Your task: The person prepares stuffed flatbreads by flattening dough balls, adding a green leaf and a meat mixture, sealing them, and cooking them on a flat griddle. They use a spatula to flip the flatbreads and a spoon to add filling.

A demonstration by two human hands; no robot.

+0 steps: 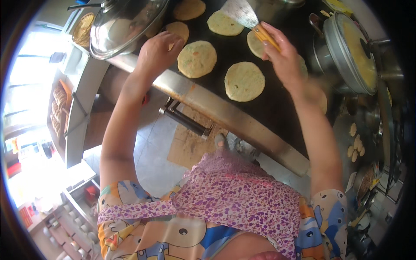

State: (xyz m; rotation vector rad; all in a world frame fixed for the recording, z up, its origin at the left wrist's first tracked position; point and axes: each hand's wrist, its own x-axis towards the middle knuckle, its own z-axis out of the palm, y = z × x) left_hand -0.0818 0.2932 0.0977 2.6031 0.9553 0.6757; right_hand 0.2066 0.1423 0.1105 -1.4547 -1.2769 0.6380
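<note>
My right hand (280,48) is closed around the yellow handle of a metal scraper (240,14), whose broad blade reaches over a round flatbread (225,24) at the top of the griddle. A second flatbread (256,44) lies partly behind that hand. My left hand (160,52) is over the griddle's left front, its fingers bent at a browner flatbread (178,31); whether they touch or pinch it is hidden. Two pale, green-flecked flatbreads, one on the left (197,59) and one in the middle (244,81), lie flat on the dark griddle (208,89).
A glass lid (125,27) stands at the upper left beside my left hand. The griddle's metal front edge (227,117) runs diagonally before me, with a black handle (185,122) below. A lidded pan (352,53) is at the right, and small dough pieces (356,146) lie farther down.
</note>
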